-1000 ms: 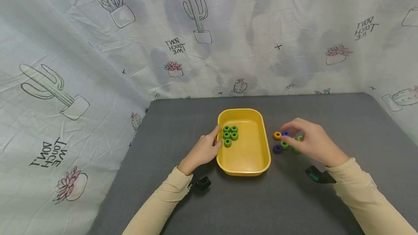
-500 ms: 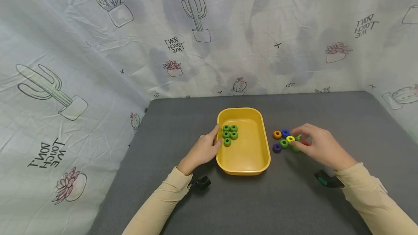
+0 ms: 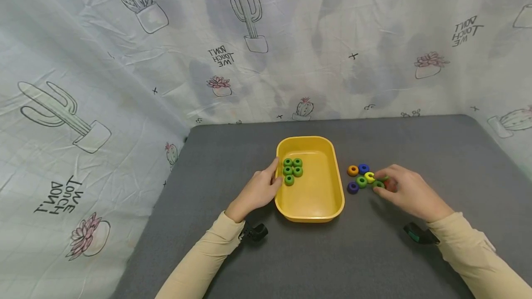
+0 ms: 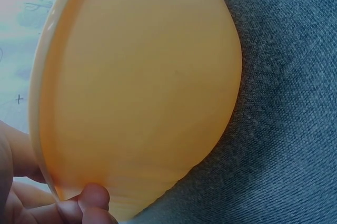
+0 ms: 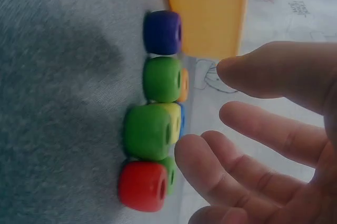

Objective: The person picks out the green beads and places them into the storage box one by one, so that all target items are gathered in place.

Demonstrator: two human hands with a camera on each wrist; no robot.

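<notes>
My left hand (image 3: pixel 258 189) grips the left wall of a yellow plastic tray (image 3: pixel 316 200), thumb and fingers on either side of its rim in the left wrist view. Inside the tray, several green beads (image 3: pixel 297 172) sit in two short rows along the left. My right hand (image 3: pixel 409 193) is over a cluster of chunky beads to the tray's right, thumb and fingers spread apart with nothing between them. The right wrist view shows its fingertips beside a green bead (image 5: pixel 147 132), with a red bead (image 5: pixel 142 186) below and a purple bead (image 5: pixel 162 32) above in that view.
The cluster also has an orange bead (image 3: pixel 353 170), a blue bead (image 3: pixel 363 169), a yellow bead (image 3: pixel 369 177) and more green ones. Everything stands on a dark grey tabletop (image 3: pixel 316 262). A patterned white curtain (image 3: pixel 282 50) hangs behind and at the sides.
My right hand has drawn back to the right and slightly nearer me, from over the blue and yellow beads to the green and red ones. My left hand has stayed on the tray.
</notes>
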